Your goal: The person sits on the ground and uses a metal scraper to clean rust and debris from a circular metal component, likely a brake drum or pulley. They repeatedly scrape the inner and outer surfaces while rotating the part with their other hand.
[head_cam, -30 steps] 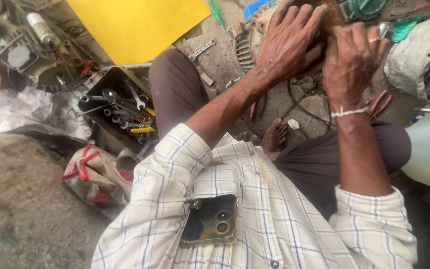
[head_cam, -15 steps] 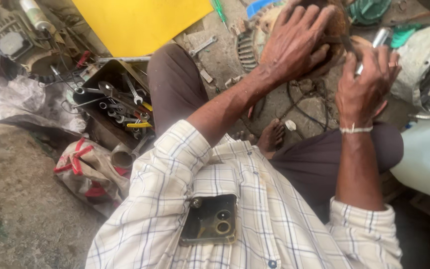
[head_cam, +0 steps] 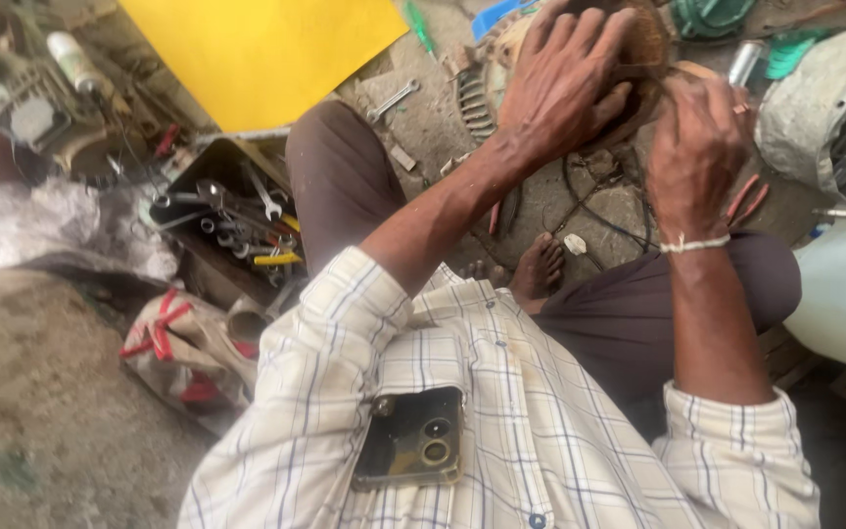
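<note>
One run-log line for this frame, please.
left hand: grips rusty round part | right hand: at its edge, contents unclear | tool tray: on the left

Dusty concrete floor [head_cam: 41, 411], perhaps outdoors, under daylight.

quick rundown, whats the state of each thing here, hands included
left hand: spread over the round rusty motor part, gripping it
right hand: closed at the part's edge, grip contents hidden
round rusty motor part: held up off the ground
toolbox: open, full of wrenches
loose wrench: lying flat on the ground
phone: tucked in shirt pocket, camera side out
yellow sheet: lying flat
</note>
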